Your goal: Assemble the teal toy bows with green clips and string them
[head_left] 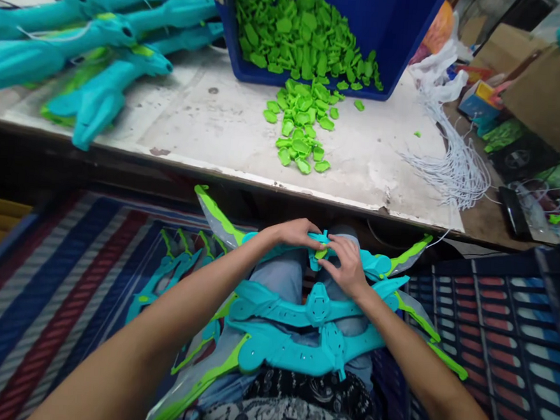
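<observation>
Both my hands work over my lap on a teal toy bow piece (374, 264) with lime green and grey tips. My left hand (294, 232) grips its middle from the left, fingers curled round it. My right hand (346, 261) pinches a small green plastic part (322, 253) against the bow's centre. Two more teal bow pieces (296, 310) lie stacked across my thighs below. A pile of small green parts (301, 123) lies on the worn white table (209, 125), spilled from a tilted blue bin (393, 26).
Several teal bow bodies (90, 49) lie on the table's left. A bundle of white strings (455, 171) hangs at its right edge. More bows (170, 273) rest in a striped bag at my left, with a blue crate (502, 328) at my right and cardboard boxes (547, 94) beyond.
</observation>
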{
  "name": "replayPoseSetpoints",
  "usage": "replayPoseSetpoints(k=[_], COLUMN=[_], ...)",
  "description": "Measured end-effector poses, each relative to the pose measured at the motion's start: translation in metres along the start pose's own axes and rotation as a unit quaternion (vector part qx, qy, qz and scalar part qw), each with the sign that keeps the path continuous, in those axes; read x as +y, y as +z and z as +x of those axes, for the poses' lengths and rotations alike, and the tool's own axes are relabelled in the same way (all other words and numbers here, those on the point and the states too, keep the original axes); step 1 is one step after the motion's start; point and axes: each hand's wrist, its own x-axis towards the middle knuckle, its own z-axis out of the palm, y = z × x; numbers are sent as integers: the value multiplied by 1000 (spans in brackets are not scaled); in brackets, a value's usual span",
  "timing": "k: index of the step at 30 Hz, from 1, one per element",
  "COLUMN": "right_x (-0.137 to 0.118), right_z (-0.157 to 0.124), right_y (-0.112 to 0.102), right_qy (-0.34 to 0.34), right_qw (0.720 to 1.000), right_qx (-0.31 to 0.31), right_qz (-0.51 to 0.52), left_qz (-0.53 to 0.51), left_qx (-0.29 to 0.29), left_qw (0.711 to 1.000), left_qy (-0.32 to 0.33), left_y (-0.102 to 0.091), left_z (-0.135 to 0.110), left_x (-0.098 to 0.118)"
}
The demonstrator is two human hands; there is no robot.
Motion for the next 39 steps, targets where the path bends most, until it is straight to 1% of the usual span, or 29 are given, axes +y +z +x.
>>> replayPoseSetpoints(k=[2,4,7,10,12,14,19,24,28,31,36,39], right_x=[-2,-3,0,3,3,3,3,6,7,6,2,-2], right_z=[-6,-8,-5,-2,-1,-2,-4,-7,-8,-7,4,10], right_y=[1,2,3,2,1,0,3,7,7,6,3,1], right_qy=[-26,-13,0,-2,3,6,-19,-27,-42,-14,79,109], right_qw=[999,999,999,999,1000,1000,1000,999,999,1000,995,987], right_qx=[18,33,38,19,9,7,2,34,31,9,-55,-102], right_qz=[-18,-26,-1,26,22,13,-7,-10,-4,-12,-16,-61], left_qz=[-10,-14,-35,-70,-81,-85,-77,-27,-9,26,130,162], left_qx=[-12,-14,-19,5,27,32,7,-26,-36,-43,6,16], left_qw=[1000,1000,999,997,996,996,997,999,999,999,990,986], left_qy=[4,4,-3,-13,-19,-22,-12,1,4,-3,-45,-48], left_y=[-2,-3,-5,-6,-5,-4,-4,-6,-6,-4,2,6], left_z=[0,1,1,1,1,1,0,-1,-1,0,5,5], left_x=[1,2,3,1,0,-1,0,1,1,2,5,10])
